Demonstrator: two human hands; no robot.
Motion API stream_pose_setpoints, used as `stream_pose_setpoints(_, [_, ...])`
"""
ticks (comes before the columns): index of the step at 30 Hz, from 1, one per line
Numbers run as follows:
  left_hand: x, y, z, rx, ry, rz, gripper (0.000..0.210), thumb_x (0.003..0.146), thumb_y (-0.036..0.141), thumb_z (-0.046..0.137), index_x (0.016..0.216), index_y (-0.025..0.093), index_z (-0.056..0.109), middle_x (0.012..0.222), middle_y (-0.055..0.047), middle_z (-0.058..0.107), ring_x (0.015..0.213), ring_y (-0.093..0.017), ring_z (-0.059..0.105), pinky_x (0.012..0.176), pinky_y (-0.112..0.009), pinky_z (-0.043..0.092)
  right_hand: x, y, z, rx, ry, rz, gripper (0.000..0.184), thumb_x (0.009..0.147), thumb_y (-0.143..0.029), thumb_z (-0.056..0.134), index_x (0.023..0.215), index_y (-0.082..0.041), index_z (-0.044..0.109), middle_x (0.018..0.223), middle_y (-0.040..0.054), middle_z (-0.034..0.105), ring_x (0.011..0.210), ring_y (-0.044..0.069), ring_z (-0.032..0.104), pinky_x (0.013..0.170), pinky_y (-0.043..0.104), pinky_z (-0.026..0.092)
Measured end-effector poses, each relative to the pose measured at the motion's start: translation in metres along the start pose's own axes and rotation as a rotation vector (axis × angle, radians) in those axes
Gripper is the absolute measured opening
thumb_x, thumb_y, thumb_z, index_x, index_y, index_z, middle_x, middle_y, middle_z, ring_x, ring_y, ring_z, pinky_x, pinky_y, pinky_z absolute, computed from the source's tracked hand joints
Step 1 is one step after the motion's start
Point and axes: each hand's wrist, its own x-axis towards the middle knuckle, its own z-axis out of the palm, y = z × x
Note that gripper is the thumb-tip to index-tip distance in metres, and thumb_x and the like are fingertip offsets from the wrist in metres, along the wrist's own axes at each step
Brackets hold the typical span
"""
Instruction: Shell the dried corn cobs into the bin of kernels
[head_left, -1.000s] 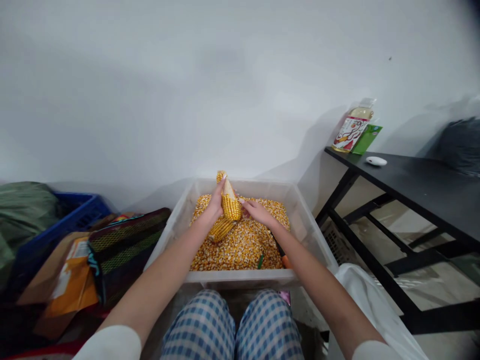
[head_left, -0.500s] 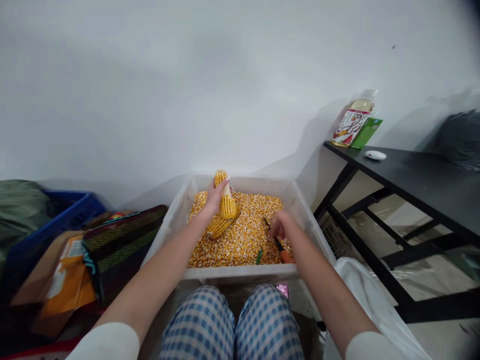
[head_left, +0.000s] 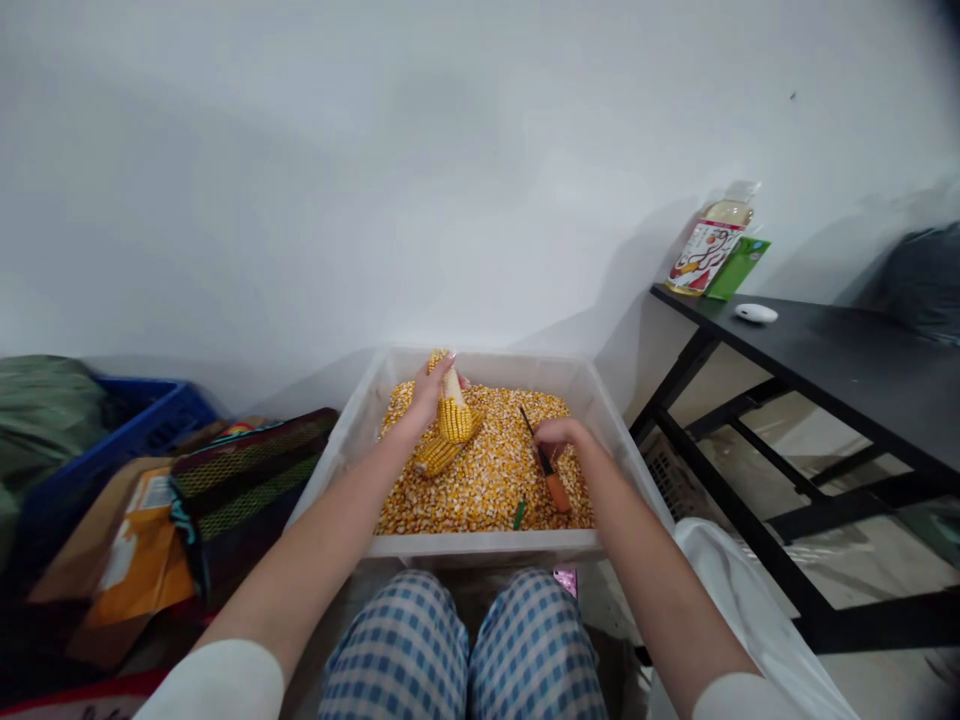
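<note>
My left hand (head_left: 433,385) is wrapped around a corn cob (head_left: 455,418). A pale strip without kernels runs down the cob, with yellow kernels still at its lower end. Beneath it, another yellow corn cob (head_left: 435,458) lies on the loose corn kernels (head_left: 480,490). On the right side of the tub, my right hand (head_left: 556,437) has its fingers closed around the dark shaft of an orange-handled screwdriver (head_left: 556,492). Its thin tip points away from me and its handle towards me. The fingertips are partly hidden.
The translucent plastic tub (head_left: 480,543) stands in front of my knees, against the wall. A small green object (head_left: 519,514) lies on the kernels. At right is a black table (head_left: 847,340) with a bottle (head_left: 709,245); at left, a blue crate (head_left: 161,400) and a mesh bag (head_left: 255,480).
My right hand has lifted and shifted the screwdriver slightly up and away from the tub's near wall. The cob in my left hand has dipped a little, and its bare strip shows more.
</note>
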Motion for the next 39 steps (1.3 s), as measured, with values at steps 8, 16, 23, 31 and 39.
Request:
stream_pose_setpoints(8, [0.010, 0.004, -0.006, -0.048, 0.048, 0.035, 0.038, 0.068, 0.055, 0.064, 0.066, 0.019, 0.054, 0.052, -0.004, 0.060, 0.049, -0.018, 0.061, 0.046, -0.026, 0.044, -0.023, -0.054, 0.003, 0.833, 0.627, -0.742, 0.031, 0.094, -0.051, 0.029, 0.095, -0.023, 0.042, 0.057, -0.0071, 0.038, 0.048, 0.011, 0.046, 0.055, 0.022, 0.046])
stream_pose_setpoints(16, [0.004, -0.003, -0.002, 0.084, -0.113, -0.035, 0.041, 0.069, 0.057, 0.064, 0.065, 0.016, 0.058, 0.054, -0.007, 0.063, 0.045, -0.017, 0.058, 0.043, -0.026, 0.045, 0.009, -0.072, 0.038, 0.716, 0.810, -0.808, 0.026, 0.093, -0.047, 0.034, 0.095, -0.023, 0.044, 0.079, -0.0008, 0.050, 0.073, 0.013, 0.050, 0.073, 0.023, 0.045])
stream_pose_setpoints(23, [0.004, 0.006, -0.004, -0.004, -0.028, -0.043, 0.040, 0.066, 0.057, 0.064, 0.065, 0.017, 0.056, 0.052, -0.007, 0.061, 0.051, -0.020, 0.061, 0.045, -0.026, 0.045, 0.026, -0.059, 0.052, 0.418, 0.663, -0.571, 0.023, 0.089, -0.040, 0.048, 0.096, -0.018, 0.050, 0.070, -0.0026, 0.052, 0.065, 0.013, 0.051, 0.066, 0.025, 0.044])
stream_pose_setpoints(31, [0.014, 0.011, -0.012, -0.003, 0.131, 0.010, 0.045, 0.069, 0.061, 0.062, 0.070, 0.016, 0.054, 0.052, -0.005, 0.060, 0.052, -0.018, 0.061, 0.047, -0.026, 0.044, -0.063, -0.052, -0.005, 0.307, 0.883, -0.593, 0.043, 0.079, -0.033, 0.058, 0.119, -0.019, 0.047, 0.078, -0.0015, 0.058, 0.052, 0.010, 0.052, 0.053, 0.023, 0.043])
stream_pose_setpoints(39, [0.024, 0.002, -0.021, -0.005, 0.273, -0.010, 0.043, 0.068, 0.061, 0.067, 0.078, 0.021, 0.054, 0.055, -0.001, 0.060, 0.051, -0.019, 0.062, 0.048, -0.028, 0.046, -0.134, -0.058, -0.002, 0.247, 1.055, -0.916, 0.030, 0.074, -0.044, 0.064, 0.089, -0.018, 0.064, 0.078, 0.0023, 0.066, 0.066, 0.014, 0.059, 0.061, 0.025, 0.046])
